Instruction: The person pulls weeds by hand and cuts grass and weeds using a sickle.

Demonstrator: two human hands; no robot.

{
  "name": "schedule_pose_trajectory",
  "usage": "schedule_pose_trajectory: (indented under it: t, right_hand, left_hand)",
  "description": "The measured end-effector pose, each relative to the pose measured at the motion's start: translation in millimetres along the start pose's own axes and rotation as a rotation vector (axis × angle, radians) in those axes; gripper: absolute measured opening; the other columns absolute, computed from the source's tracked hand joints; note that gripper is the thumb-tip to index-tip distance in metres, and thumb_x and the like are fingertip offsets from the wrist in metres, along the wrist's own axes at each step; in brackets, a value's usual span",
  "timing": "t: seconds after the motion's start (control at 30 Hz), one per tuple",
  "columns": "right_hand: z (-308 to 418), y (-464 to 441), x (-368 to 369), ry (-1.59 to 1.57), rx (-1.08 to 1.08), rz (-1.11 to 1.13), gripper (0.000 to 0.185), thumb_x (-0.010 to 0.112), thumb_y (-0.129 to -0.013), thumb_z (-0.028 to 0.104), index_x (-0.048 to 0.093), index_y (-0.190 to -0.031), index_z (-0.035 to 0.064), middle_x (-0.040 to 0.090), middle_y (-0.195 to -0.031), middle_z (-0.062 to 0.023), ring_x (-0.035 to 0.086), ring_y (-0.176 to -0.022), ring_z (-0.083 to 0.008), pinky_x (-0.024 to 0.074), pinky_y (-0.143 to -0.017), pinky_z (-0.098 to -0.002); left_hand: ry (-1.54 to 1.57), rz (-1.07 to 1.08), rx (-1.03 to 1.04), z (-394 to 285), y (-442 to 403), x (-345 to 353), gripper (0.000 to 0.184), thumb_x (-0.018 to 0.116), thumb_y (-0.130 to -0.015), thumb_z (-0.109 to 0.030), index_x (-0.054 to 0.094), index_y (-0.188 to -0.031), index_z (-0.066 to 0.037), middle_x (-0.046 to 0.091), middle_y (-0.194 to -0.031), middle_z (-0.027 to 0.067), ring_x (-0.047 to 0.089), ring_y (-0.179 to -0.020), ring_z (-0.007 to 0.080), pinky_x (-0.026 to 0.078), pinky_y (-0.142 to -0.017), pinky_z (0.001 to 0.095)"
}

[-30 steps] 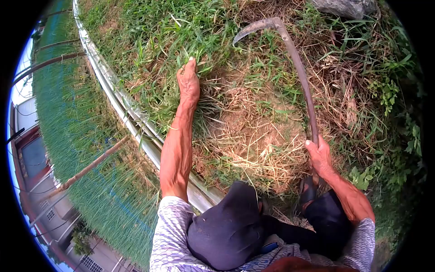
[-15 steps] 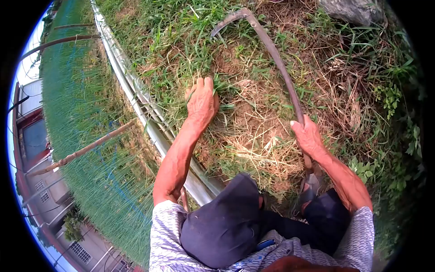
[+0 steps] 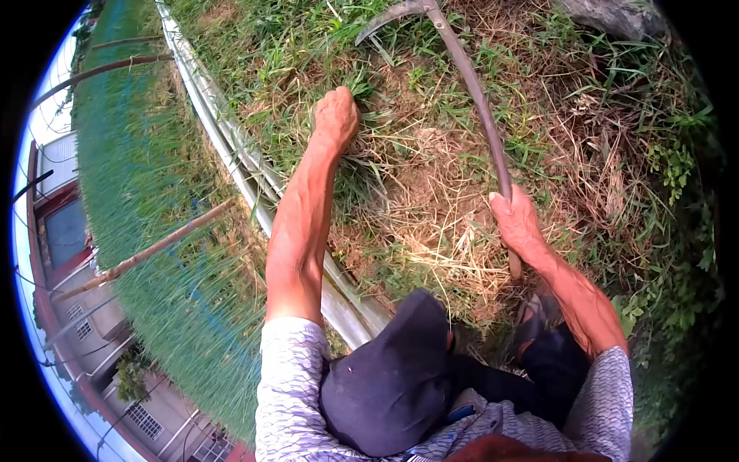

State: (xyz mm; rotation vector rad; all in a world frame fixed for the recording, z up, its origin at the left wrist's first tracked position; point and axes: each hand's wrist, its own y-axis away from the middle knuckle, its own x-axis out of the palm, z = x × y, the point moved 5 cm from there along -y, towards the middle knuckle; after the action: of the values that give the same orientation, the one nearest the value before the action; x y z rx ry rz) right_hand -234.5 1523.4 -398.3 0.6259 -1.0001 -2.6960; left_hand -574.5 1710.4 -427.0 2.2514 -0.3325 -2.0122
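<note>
My left hand [image 3: 336,117] is closed in the green grass [image 3: 289,65], its fingers wrapped round a tuft of it. My right hand [image 3: 517,219] grips the lower part of a sickle's long wooden handle [image 3: 481,104]. The curved blade [image 3: 389,21] lies at the top, up and to the right of my left hand, low over the grass. Between my two hands is a patch of bare soil with dry straw [image 3: 462,258].
Long pale pipes [image 3: 219,138] run diagonally along the left. Beyond them are a tall green crop [image 3: 131,200] and wooden poles [image 3: 154,250]. A grey rock [image 3: 616,17] sits at the top right, leafy plants at the right edge. My bent knee [image 3: 389,377] is at the bottom.
My left hand has closed on the grass and shifted slightly right over the last second. The sickle has moved up and left with my right hand.
</note>
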Motion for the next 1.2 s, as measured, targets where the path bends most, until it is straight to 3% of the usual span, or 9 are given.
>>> schedule_pose_trajectory:
  t: [0.1,0.23,0.43,0.6,0.73,0.83,1.0,1.13,1.2]
  right_hand:
    - [-68,19,-10,0.102,-0.021,0.086,0.042,0.055,-0.093,0.039,0.053,-0.107,-0.0008,0.048,-0.072,-0.0055,0.048,-0.065,-0.0154,0.0428,-0.057,-0.0347]
    - [-40,25,-29,0.083,0.012,0.162,0.043,0.057,-0.091,0.040,0.055,-0.104,-0.0007,0.050,-0.074,-0.0081,0.049,-0.069,-0.0171,0.0432,-0.062,-0.0372]
    - [-6,-2,-8,-0.085,0.049,0.059,0.040,0.056,-0.092,0.038,0.052,-0.096,-0.0011,0.049,-0.067,-0.0042,0.048,-0.056,-0.0178,0.0389,-0.047,-0.0362]
    - [-60,45,-17,0.297,-0.037,0.248,0.042,0.055,-0.092,0.038,0.052,-0.104,-0.0019,0.053,-0.073,-0.0128,0.054,-0.068,-0.0246,0.0457,-0.063,-0.0413]
    - [-50,41,-15,0.125,0.018,0.211,0.044,0.057,-0.092,0.042,0.053,-0.105,0.0001,0.052,-0.074,-0.0097,0.052,-0.068,-0.0196,0.0448,-0.062,-0.0385]
    - [-29,9,-10,0.006,-0.038,0.095,0.041,0.056,-0.094,0.041,0.052,-0.102,0.0005,0.050,-0.071,-0.0060,0.049,-0.065,-0.0152,0.0424,-0.058,-0.0361]
    - [-49,36,-10,0.222,-0.035,0.071,0.037,0.054,-0.095,0.038,0.053,-0.095,0.0014,0.050,-0.067,-0.0072,0.049,-0.059,-0.0191,0.0414,-0.053,-0.0380]
    - [-69,60,-8,0.302,0.181,0.346,0.036,0.058,-0.093,0.036,0.055,-0.100,0.0009,0.052,-0.073,-0.0088,0.051,-0.064,-0.0194,0.0433,-0.056,-0.0374]
    - [-64,44,-12,0.233,0.089,0.235,0.035,0.059,-0.092,0.036,0.055,-0.099,0.0011,0.052,-0.073,-0.0079,0.051,-0.062,-0.0192,0.0433,-0.055,-0.0374]
  left_hand:
    - [-0.013,0.058,0.064,-9,16,-23,0.015,0.049,-0.086,-0.014,0.059,-0.088,-0.002,0.064,-0.078,0.0221,0.064,-0.077,0.0401,0.051,-0.072,0.0485]
    - [0.078,-0.039,0.183,-8,67,-13,0.012,0.052,-0.085,-0.014,0.056,-0.084,-0.002,0.064,-0.077,0.0222,0.063,-0.075,0.0419,0.049,-0.067,0.0512]
    - [0.067,-0.067,0.215,-13,71,-16,0.013,0.056,-0.084,-0.013,0.053,-0.081,-0.001,0.062,-0.074,0.0217,0.063,-0.070,0.0406,0.050,-0.063,0.0487]
    - [0.110,-0.079,0.265,-14,104,-25,0.014,0.058,-0.084,-0.012,0.052,-0.085,0.000,0.059,-0.074,0.0178,0.061,-0.072,0.0375,0.050,-0.064,0.0458]
    - [0.106,0.010,0.060,-26,113,-32,0.046,0.068,-0.086,-0.042,0.051,-0.099,-0.001,0.054,-0.099,0.0186,0.059,-0.089,0.0369,0.050,-0.076,0.0451]
    - [0.045,-0.038,0.048,-32,118,-29,0.055,0.074,-0.080,-0.045,0.050,-0.099,0.001,0.052,-0.099,0.0179,0.058,-0.089,0.0386,0.051,-0.079,0.0442]
    - [0.038,-0.049,0.249,-25,117,-17,0.034,0.064,-0.067,-0.003,0.051,-0.099,-0.003,0.053,-0.092,0.0156,0.057,-0.086,0.0364,0.049,-0.079,0.0442]
    - [0.128,-0.022,0.332,-22,127,-29,0.033,0.063,-0.067,-0.001,0.050,-0.096,-0.006,0.052,-0.091,0.0143,0.056,-0.085,0.0357,0.047,-0.078,0.0436]
    - [0.127,-0.012,0.314,-19,124,-29,0.033,0.063,-0.066,-0.001,0.049,-0.096,-0.005,0.052,-0.090,0.0144,0.056,-0.085,0.0359,0.047,-0.077,0.0439]
